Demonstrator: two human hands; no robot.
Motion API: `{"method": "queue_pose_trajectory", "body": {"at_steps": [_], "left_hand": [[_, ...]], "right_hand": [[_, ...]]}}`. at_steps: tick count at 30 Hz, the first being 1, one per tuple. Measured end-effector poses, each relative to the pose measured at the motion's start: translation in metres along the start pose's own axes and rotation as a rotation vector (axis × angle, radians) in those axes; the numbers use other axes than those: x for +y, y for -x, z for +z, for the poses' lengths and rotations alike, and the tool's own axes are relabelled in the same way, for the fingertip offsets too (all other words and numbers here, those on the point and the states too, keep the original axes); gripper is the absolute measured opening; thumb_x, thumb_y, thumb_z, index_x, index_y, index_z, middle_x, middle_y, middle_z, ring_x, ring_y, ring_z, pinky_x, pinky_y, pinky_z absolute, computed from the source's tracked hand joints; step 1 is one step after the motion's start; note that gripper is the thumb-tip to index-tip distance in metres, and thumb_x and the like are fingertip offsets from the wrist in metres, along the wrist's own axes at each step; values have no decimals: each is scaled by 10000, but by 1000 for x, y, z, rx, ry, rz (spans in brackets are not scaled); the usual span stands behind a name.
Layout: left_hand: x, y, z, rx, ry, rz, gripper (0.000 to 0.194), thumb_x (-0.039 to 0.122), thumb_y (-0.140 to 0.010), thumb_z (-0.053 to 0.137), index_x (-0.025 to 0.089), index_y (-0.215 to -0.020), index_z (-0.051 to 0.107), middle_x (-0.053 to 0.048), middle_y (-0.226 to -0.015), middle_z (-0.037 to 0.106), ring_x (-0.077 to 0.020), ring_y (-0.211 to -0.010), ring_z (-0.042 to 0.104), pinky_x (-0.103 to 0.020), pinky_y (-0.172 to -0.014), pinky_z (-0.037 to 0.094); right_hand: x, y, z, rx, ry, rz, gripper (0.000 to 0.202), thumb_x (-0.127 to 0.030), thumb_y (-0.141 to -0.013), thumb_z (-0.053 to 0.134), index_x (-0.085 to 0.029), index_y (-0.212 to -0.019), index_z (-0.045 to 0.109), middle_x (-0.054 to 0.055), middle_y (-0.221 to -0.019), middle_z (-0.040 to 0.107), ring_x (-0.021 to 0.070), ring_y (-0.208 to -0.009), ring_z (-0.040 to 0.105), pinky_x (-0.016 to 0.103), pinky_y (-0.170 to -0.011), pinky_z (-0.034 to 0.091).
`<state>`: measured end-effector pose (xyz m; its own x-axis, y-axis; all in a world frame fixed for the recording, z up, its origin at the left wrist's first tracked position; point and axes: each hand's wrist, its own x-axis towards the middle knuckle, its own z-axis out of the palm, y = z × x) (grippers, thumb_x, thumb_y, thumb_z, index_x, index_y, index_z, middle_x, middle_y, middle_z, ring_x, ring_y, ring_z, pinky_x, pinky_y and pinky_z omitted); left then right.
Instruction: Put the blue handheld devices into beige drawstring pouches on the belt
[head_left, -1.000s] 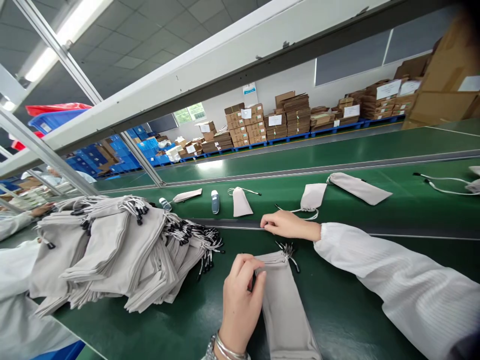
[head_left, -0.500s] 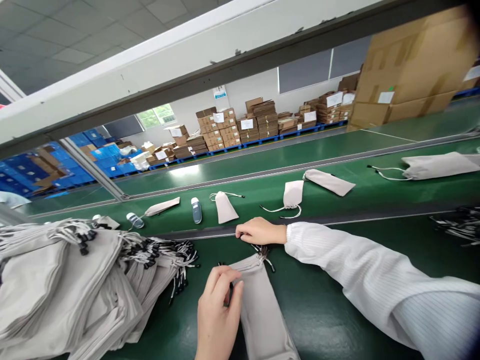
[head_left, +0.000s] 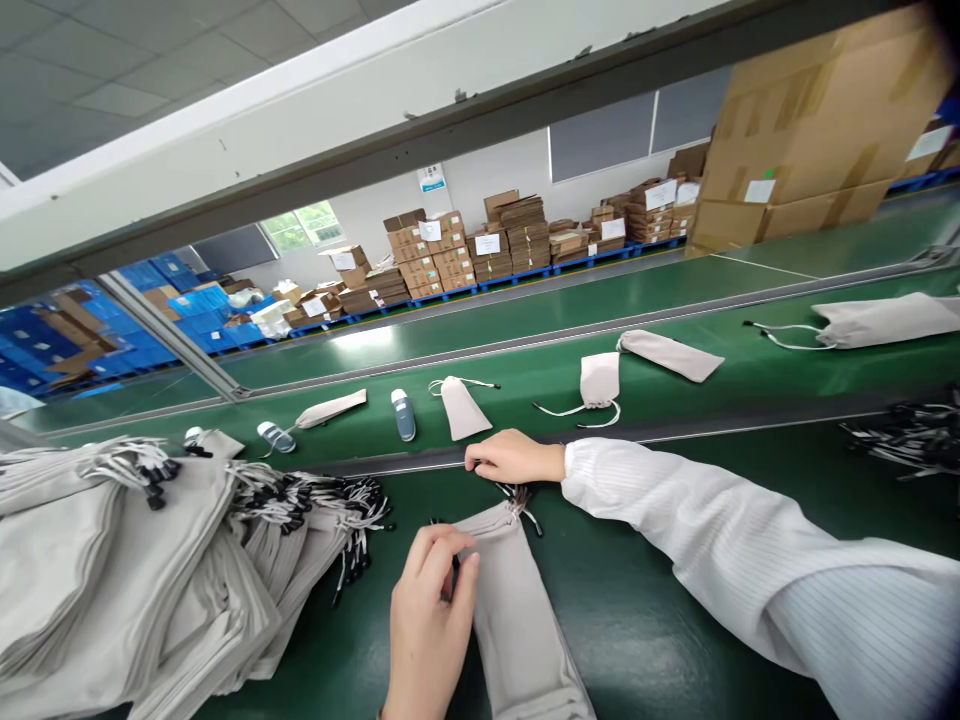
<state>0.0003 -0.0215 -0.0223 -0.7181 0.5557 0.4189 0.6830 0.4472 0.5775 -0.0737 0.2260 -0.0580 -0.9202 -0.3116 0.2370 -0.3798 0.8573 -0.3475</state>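
Observation:
A stack of grey drawstring bags lies in front of me on the green work surface, cords toward the belt. My left hand is at the upper left edge of this stack, fingers curled with a gap between thumb and fingertips. Beyond the cords, my right hand rests at the near edge of the belt, its fingers bent down; whatever lies under the fingertips is hidden. Just past it on the belt is a small grey pouch, with a blue-grey slipper-shaped item to its left.
A large heap of grey bags fills the left. More pouches lie along the green belt. Black-tipped cords lie at the right. A metal beam crosses above; cartons stand beyond.
Pouches and slipper-shaped items on the belt have shifted slightly right. The view has tilted a little. Both hands keep nearly the same pose.

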Motion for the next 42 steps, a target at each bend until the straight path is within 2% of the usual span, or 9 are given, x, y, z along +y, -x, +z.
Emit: {"method": "queue_pose_trajectory", "body": {"at_steps": [6,13,21,26,29,32,37,40,42], "left_hand": [[-4,1,3,-23,-17,0,131,217,-949,516,244,-950,644,-26,-1003,613,-123,-600,526,-247,-563,427],[-7,2,6,-28,-117,26,163,142,-947,491,245,-954,617,-17,-998,615,-163,-818,613,-249,-672,458],[-5,0,6,-19,-271,118,189,124,-971,452,209,-822,530,-21,-881,611,-203,-850,552,-316,-745,423],[1,2,1,-1,-192,135,172,97,-976,414,217,-881,494,-30,-937,635,-223,-961,561,-351,-810,401],[1,5,0,64,-78,140,170,97,-979,396,224,-900,476,-24,-920,619,-195,-877,569,-330,-796,411],[-1,8,2,47,32,88,162,121,-983,402,227,-886,477,-13,-855,585,-170,-774,551,-287,-720,418],[-3,10,5,-28,89,-14,144,102,-932,456,222,-908,531,-19,-856,583,-159,-727,541,-262,-644,392],[-3,9,7,-33,112,-55,167,70,-893,469,216,-913,547,-28,-868,582,-158,-722,526,-262,-629,373],[-2,8,7,-28,151,-60,165,63,-887,470,208,-857,543,-29,-851,570,-156,-723,514,-263,-623,357]], "right_hand": [[1,1,2,2,-17,-1,230,-195,-911,548,-256,-1077,696,3,-929,750,189,-825,672,254,-665,369],[0,1,3,8,-20,5,245,-182,-906,540,-255,-1081,697,2,-903,745,184,-796,660,258,-686,372],[0,1,4,-6,-34,11,246,-185,-913,527,-248,-1085,692,12,-938,750,195,-818,670,265,-700,378],[-4,3,4,-7,-51,26,229,-173,-902,542,-249,-1059,690,1,-925,746,186,-813,673,258,-693,385],[-7,0,2,27,-55,81,224,-221,-935,530,-256,-1117,654,-8,-918,735,177,-817,672,254,-687,393],[-3,-19,-1,105,-33,215,293,-289,-966,494,-232,-1244,567,37,-981,718,208,-868,667,278,-701,404],[16,-81,-1,127,-46,448,502,-435,-891,585,-105,-1261,507,222,-1195,626,351,-992,647,361,-729,440],[24,-112,4,92,-126,535,543,-407,-840,641,-77,-1248,502,248,-1186,620,376,-1015,646,373,-727,463],[25,-121,6,75,-196,556,524,-336,-794,686,-85,-1221,516,232,-1146,642,362,-1003,653,365,-729,475]]}}
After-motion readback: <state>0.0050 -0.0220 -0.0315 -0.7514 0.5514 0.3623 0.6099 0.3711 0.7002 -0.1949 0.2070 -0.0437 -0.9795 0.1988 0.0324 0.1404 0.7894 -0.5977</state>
